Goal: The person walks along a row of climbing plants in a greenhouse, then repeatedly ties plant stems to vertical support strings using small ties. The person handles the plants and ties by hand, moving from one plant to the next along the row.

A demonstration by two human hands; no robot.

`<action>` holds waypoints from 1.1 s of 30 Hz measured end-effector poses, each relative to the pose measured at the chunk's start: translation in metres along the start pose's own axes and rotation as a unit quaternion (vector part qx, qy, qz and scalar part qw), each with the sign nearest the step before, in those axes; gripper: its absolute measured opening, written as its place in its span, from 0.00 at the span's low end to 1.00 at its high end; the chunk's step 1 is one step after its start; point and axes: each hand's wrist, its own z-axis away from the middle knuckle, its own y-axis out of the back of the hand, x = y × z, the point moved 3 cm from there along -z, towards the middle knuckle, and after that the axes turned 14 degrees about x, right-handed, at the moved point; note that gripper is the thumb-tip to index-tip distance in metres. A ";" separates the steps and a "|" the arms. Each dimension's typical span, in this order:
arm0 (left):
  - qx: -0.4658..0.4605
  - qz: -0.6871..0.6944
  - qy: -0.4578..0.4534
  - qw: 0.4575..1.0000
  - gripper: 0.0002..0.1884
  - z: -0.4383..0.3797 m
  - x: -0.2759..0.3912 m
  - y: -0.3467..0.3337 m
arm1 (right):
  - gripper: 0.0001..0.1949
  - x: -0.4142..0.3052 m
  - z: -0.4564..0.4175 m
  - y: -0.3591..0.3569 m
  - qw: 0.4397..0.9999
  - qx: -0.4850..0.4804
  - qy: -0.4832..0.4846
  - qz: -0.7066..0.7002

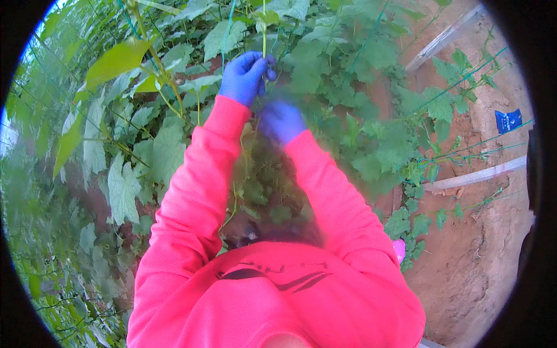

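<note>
My left hand (244, 78), in a blue glove, pinches a slim green vine stem (264, 37) between thumb and fingers. The stem rises from the grip to the top of the view. Just below and to the right, my right hand (283, 122), also gloved in blue, is blurred by motion. Its fingers are too smeared to show whether they hold anything. Green twine (229, 26) hangs close to my left hand. Broad lobed leaves (226, 39) of climbing plants surround both hands.
A thicker stem (161, 71) with yellow-green leaves stands at the left. On the right, more twine (461, 80) crosses with young vines above bare soil (470, 261). Pale strips (483, 173) and a blue packet (508, 121) bearing writing are also there.
</note>
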 end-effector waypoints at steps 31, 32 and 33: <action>0.139 -0.177 -0.076 0.971 0.10 0.079 -0.098 0.009 | 0.07 -0.029 -0.028 0.016 0.936 0.169 0.207 0.227; 0.126 -0.170 -0.089 0.973 0.10 0.073 -0.104 0.007 | 0.07 -0.030 -0.027 0.017 0.935 0.187 0.207 0.218; 0.115 -0.163 -0.101 0.975 0.11 0.066 -0.112 0.005 | 0.07 -0.037 -0.025 0.017 0.934 0.204 0.206 0.209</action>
